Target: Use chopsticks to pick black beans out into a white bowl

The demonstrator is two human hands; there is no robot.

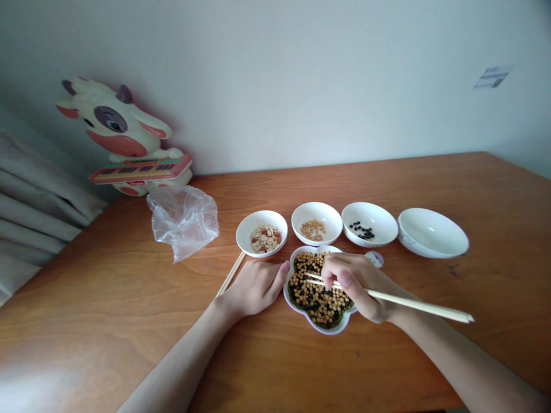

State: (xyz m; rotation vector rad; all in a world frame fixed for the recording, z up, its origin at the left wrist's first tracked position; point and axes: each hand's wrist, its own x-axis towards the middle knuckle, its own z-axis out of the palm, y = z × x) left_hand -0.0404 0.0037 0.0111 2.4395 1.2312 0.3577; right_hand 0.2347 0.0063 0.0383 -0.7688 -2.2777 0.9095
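Evidently, chopsticks at work among the beans

Fingers of the right hand wrap them, tips slightly apart, over beans inside the flower-shaped tray. Left of that tray, the left hand curls, thumb near its rim; whether it grips anything is hard to tell. Picking seems in hand; the next move calls for pinching one bean.

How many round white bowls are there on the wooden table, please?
4, in a row beyond the flower-shaped tray: the leftmost bowl with pale seeds, the second bowl with tan beans, the third bowl with black beans, and the rightmost bowl. None seems hidden.
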